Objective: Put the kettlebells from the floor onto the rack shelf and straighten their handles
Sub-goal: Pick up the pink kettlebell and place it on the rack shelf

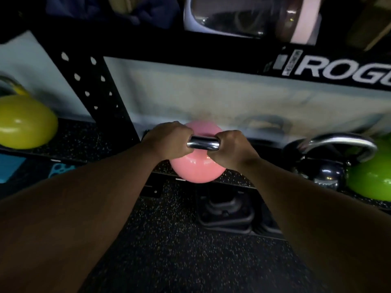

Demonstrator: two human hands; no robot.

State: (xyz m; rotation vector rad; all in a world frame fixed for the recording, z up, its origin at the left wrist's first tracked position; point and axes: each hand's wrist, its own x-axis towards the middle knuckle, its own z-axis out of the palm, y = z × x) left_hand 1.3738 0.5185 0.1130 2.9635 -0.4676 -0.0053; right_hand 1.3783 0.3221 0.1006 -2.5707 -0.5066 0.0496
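Note:
A pink kettlebell (pixel 195 168) with a shiny steel handle sits at the front edge of the low rack shelf (pixel 237 180) in the middle of the view. My left hand (pixel 167 140) grips the left end of its handle and my right hand (pixel 230 146) grips the right end. Both fists are closed around the bar. On the same shelf to the right stand a small black kettlebell (pixel 328 174) and a green kettlebell (pixel 370 178) with a chrome handle. A yellow-green kettlebell (pixel 23 121) rests on the shelf section at far left.
A black perforated upright (pixel 91 85) of the rack stands left of the pink bell. A black beam with white lettering (pixel 338 70) runs overhead at right. A dark foot plate (pixel 226 210) sits on the speckled rubber floor (pixel 179 250) below the shelf.

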